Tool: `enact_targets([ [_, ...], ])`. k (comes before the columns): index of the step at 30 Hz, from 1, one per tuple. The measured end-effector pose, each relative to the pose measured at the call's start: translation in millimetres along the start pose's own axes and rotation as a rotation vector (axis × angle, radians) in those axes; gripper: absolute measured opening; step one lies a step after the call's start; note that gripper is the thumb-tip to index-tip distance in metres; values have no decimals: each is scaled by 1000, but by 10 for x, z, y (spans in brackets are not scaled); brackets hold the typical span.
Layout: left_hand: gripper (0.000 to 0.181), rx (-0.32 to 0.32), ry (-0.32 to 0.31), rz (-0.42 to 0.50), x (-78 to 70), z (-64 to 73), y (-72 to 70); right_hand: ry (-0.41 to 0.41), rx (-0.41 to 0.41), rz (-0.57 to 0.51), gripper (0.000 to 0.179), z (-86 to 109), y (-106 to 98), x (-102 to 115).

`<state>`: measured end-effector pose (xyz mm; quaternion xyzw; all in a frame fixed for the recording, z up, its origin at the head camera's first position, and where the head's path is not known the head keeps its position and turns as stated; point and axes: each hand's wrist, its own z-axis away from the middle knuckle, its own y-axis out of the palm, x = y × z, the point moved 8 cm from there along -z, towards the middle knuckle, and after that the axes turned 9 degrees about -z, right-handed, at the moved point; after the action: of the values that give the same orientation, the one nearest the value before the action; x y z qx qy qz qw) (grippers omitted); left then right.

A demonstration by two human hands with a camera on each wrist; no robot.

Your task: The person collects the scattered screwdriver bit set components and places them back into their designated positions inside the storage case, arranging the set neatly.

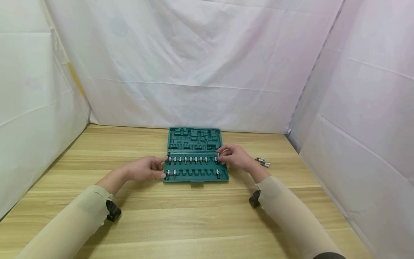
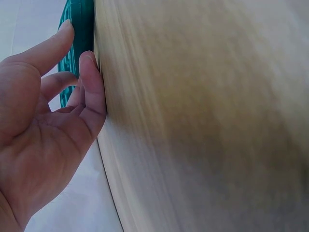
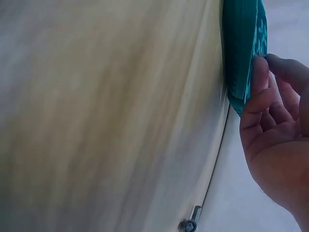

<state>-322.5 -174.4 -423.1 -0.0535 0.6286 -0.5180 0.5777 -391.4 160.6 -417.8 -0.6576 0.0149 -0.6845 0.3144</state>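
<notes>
A green plastic case (image 1: 196,181) lies unfolded on the table, its lid half at the back. Bit sockets (image 1: 191,160) with silver tops and dark tips fill much of its upper row. The lower row holds two at the left and a bit socket (image 1: 218,173) near the right end. My left hand (image 1: 143,169) rests against the case's left side, thumb and forefinger spread along the edge. At the right end of the upper row, my right hand (image 1: 235,157) pinches a small bit socket (image 1: 218,154) between thumb and forefinger, which partly hide it.
Several loose bit sockets (image 1: 264,163) lie on the wooden table (image 1: 194,223) to the right of the case, beside my right wrist. White cloth walls (image 1: 194,64) stand at the back and both sides.
</notes>
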Motion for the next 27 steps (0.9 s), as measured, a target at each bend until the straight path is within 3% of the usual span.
enact_targets([
  [9, 83, -3, 10, -4, -14, 1, 1, -30, -28, 109, 18, -105, 52, 71],
  [16, 83, -3, -4, 1, -2, 0, 5, -31, -14, 115, 17, -160, 132, 125],
  [27, 84, -13, -27, 15, 25, -6, 1, -14, 15, 221, 17, -234, 195, 97],
])
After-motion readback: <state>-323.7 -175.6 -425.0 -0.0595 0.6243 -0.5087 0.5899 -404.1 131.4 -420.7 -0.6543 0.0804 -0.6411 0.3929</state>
